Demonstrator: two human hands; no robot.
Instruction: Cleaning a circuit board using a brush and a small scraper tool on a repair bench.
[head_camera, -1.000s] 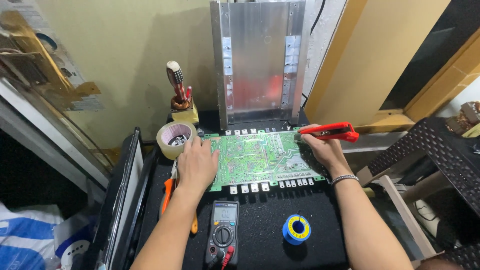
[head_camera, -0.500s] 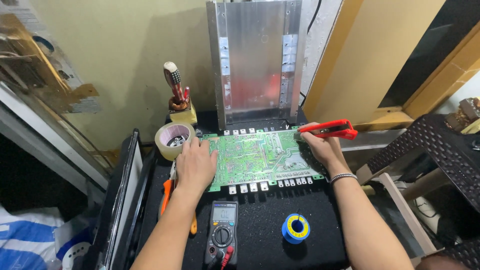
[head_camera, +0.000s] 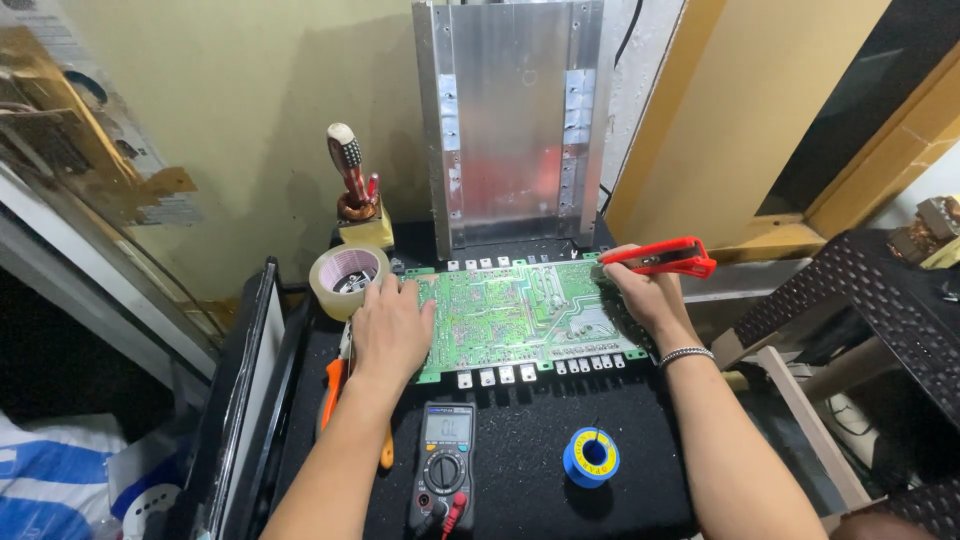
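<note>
A green circuit board (head_camera: 520, 315) lies flat on a black surface (head_camera: 520, 470). The left hand (head_camera: 392, 330) rests on the board's left end, fingers spread flat, gripping nothing. The right hand (head_camera: 645, 295), at the board's right end, grips a red tool (head_camera: 660, 258). A tape roll (head_camera: 350, 278) sits left of the board; a multimeter (head_camera: 445, 475) and blue solder spool (head_camera: 592, 457) lie in front of it; a metal panel (head_camera: 515, 125) stands behind.

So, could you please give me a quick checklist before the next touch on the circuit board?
1. Left hand flat on the circuit board, steadying it: ok.
2. Right hand has a grip on the red tool: ok.
3. Tool tip at the board's far right corner: cannot tell if touching.
4. Solder spool within reach: ok.
5. Multimeter display on: ok.
</note>
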